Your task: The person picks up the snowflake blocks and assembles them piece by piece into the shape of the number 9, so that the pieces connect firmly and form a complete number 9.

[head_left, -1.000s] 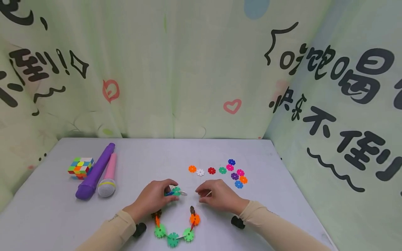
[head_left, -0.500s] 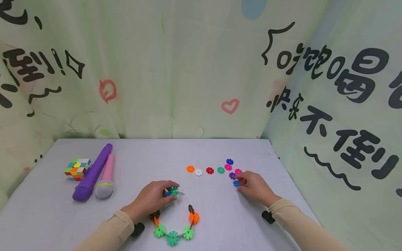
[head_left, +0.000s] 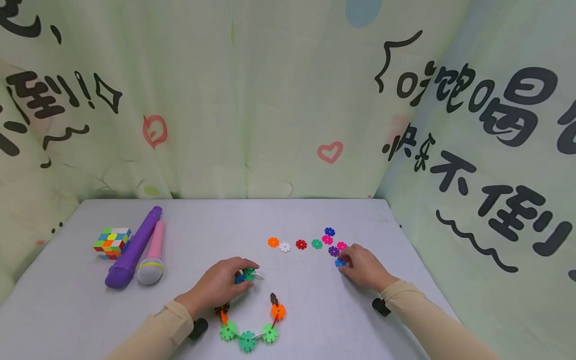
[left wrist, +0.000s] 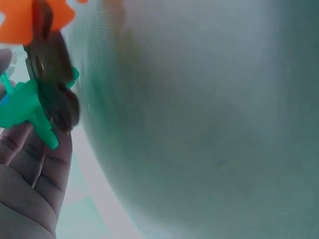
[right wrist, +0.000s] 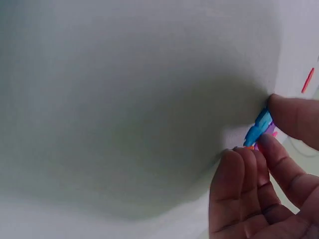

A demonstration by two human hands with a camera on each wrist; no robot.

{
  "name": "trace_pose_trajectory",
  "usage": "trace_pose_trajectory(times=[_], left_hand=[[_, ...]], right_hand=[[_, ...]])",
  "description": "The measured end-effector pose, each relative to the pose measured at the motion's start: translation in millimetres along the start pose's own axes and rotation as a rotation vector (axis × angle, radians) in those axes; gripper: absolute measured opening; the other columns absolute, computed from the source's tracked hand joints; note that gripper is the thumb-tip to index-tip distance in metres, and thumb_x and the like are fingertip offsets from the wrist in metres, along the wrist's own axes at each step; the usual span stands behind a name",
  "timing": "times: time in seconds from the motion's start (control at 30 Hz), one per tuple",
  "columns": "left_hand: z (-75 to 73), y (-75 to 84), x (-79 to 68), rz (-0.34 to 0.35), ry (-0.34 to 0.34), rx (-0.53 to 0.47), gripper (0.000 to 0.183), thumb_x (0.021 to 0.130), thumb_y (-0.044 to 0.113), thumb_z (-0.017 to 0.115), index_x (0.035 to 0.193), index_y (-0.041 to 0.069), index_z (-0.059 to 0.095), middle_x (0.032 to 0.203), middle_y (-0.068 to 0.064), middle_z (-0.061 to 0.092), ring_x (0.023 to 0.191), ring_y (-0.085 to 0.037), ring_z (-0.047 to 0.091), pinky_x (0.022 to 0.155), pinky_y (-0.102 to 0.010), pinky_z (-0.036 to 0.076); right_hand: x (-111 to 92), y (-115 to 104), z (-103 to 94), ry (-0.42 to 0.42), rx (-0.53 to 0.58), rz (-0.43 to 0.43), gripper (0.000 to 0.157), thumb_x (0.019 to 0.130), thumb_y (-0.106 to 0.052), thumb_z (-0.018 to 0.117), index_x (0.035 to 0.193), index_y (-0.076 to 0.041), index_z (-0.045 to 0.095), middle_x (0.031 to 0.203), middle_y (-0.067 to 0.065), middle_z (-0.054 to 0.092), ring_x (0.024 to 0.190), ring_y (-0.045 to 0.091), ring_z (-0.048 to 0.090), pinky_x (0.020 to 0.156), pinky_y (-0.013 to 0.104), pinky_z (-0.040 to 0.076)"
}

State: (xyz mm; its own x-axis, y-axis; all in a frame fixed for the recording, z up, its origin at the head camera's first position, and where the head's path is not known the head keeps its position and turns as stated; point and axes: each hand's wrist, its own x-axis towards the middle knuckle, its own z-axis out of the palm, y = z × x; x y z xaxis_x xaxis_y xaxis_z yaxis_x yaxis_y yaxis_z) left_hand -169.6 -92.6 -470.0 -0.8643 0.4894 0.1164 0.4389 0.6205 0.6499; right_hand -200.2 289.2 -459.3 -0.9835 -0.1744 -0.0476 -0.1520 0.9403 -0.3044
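Observation:
My left hand (head_left: 220, 281) grips a joined cluster of notched snowflake discs: a green disc (head_left: 249, 273), a blue one partly behind the fingers, and a white one jutting right. In the left wrist view, brown discs (left wrist: 52, 74) overlap the green piece. Below this hand a chain of linked discs (head_left: 247, 342) curves in a U, green at the bottom, orange and brown up both sides. At the right-hand loose pile, my right hand (head_left: 366, 267) pinches a blue disc (right wrist: 258, 128) between thumb and index finger, the other fingers bent beside it. An orange disc there is mostly hidden.
Loose discs lie in a row beyond the hands: orange (head_left: 273, 242), white (head_left: 285, 247), red (head_left: 301, 244) and green (head_left: 317, 243), then pink, purple and blue ones. At left are a puzzle cube (head_left: 111, 243), a purple microphone (head_left: 133, 250) and a pink microphone (head_left: 154, 255).
The right hand has moved away from beside the left hand, rightward to the loose discs, and has its fingertips on the blue one. The left hand stays nearly still with its cluster.

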Motion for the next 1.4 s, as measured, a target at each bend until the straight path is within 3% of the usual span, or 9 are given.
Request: trace_pose_trajectory(times=[0.23,0.47,0.7,0.97,1.2,1.4], left_hand=[[1.2,-1.9,0.6,0.038,0.012,-0.002,0.031,0.091,0.015,0.072,0.121,0.019,0.070,0.110,0.008,0.063,0.098,-0.014,0.058,0.090,-0.040,0.050],[3.2,-3.2,0.8,0.051,0.021,-0.029,0.025,0.091,0.016,0.074,0.116,0.017,0.071,0.110,0.008,0.064,0.102,-0.015,0.060,0.091,-0.041,0.050],[4.2,-3.6,2.2,0.074,0.033,-0.027,0.019,0.091,0.018,0.075,0.110,0.019,0.072,0.107,0.008,0.065,0.098,-0.012,0.060,0.089,-0.039,0.051],[7.0,-5.2,4.0,0.092,0.057,-0.008,0.010,0.093,0.016,0.073,0.101,0.021,0.074,0.102,0.011,0.063,0.092,-0.010,0.060,0.085,-0.035,0.052],[6.2,-5.3,5.5,0.096,0.061,-0.020,0.008,0.095,0.017,0.070,0.100,0.021,0.075,0.100,0.013,0.064,0.090,-0.006,0.059,0.083,-0.033,0.051],[4.9,-5.3,5.9,0.098,0.062,-0.036,0.009,0.094,0.017,0.071,0.102,0.021,0.073,0.100,0.014,0.066,0.092,-0.005,0.060,0.086,-0.034,0.052]], right_hand=[[3,4,-0.5,-0.042,-0.006,0.044,0.025,0.085,-0.018,0.079,0.101,-0.006,0.062,0.092,0.003,0.054,0.082,0.019,0.053,0.080,0.037,0.052],[1,-4,-0.9,-0.034,0.162,0.014,0.020,0.086,-0.008,0.078,0.095,-0.009,0.060,0.078,0.000,0.054,0.075,0.018,0.052,0.068,0.031,0.048],[0,-38,2.0,-0.054,0.368,-0.085,0.004,0.091,-0.010,0.072,0.095,-0.010,0.070,0.078,-0.003,0.062,0.071,0.015,0.058,0.065,0.029,0.051],[-2,-87,12.4,-0.164,0.596,-0.162,0.012,0.091,-0.009,0.073,0.102,-0.005,0.069,0.079,0.002,0.065,0.070,0.019,0.066,0.066,0.028,0.055],[1,-116,22.9,-0.200,0.733,-0.152,0.005,0.092,-0.008,0.072,0.096,-0.005,0.071,0.082,0.005,0.067,0.074,0.024,0.071,0.069,0.030,0.058],[2,-129,28.8,-0.253,0.817,-0.115,0.009,0.091,-0.010,0.073,0.096,-0.004,0.070,0.080,0.008,0.070,0.073,0.025,0.071,0.069,0.033,0.058]])
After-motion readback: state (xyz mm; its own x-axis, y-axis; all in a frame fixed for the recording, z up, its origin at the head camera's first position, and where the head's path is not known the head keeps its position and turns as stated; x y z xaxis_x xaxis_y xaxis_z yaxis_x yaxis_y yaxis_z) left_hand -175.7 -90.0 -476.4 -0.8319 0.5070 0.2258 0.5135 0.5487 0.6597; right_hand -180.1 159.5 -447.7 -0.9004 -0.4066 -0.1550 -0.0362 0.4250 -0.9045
